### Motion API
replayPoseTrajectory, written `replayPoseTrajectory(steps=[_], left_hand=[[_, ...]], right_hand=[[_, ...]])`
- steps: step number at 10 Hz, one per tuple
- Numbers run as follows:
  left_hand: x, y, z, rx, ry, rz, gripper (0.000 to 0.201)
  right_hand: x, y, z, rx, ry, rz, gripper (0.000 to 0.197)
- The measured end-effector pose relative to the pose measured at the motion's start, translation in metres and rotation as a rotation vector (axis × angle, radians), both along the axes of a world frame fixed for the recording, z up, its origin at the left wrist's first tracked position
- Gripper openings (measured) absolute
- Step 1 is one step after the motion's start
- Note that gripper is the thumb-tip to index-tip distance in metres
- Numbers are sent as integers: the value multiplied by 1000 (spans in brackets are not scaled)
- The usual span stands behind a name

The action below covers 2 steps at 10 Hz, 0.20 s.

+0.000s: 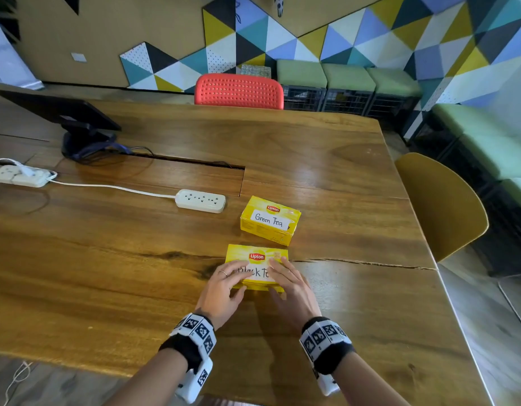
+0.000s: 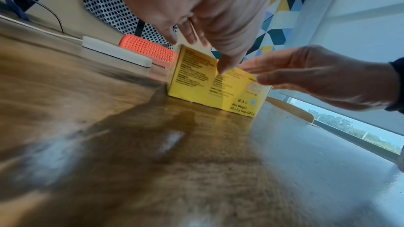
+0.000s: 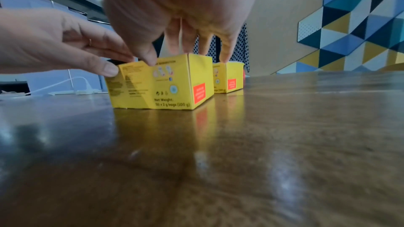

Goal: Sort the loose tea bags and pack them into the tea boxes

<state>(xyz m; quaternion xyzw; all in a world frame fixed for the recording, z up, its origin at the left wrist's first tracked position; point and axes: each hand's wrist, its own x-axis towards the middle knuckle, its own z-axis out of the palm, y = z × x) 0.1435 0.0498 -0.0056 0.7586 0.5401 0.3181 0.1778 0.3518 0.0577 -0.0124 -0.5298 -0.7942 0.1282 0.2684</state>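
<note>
The black tea box [image 1: 256, 266], yellow with a handwritten white label, lies shut on the wooden table [image 1: 106, 259] at about 6 o'clock in the head view, near the table's front edge. The left hand [image 1: 222, 291] covers the box's 9 o'clock end, its fingers laid fairly straight over the lid and its thumb pressed against the near side wall; the wrist views show that thumb [image 3: 109, 70] at the upper corner of the wall. The right hand [image 1: 291, 288] lies on the 3 o'clock end, fingers stretched flat across the lid with their tips on the label, thumb touching the near wall's top edge. Neither hand curls round the box; both press on it with extended fingers. Just beyond, at 12 o'clock from this box and slightly apart from it, lies the green tea box [image 1: 269, 219], also shut. Farther out at 10 o'clock lies a white power strip [image 1: 200, 200], its cord running to a second strip [image 1: 20, 175] at 9 o'clock, with a dark monitor stand [image 1: 86, 142] behind. A red chair [image 1: 238, 90] stands at the far edge at 12 o'clock, and a yellow chair [image 1: 441, 206] at 3 o'clock.
</note>
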Motion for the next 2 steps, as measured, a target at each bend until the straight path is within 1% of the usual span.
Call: replayPoseTrajectory(steps=[1,2], left_hand=[[-9,-9,4,13,7,40,43],[-30,-31,7,5,-72,263,40]], right_hand=[[8,-3,7,37,26,-30,54],[20,-14,22,-16,221,-169,54]])
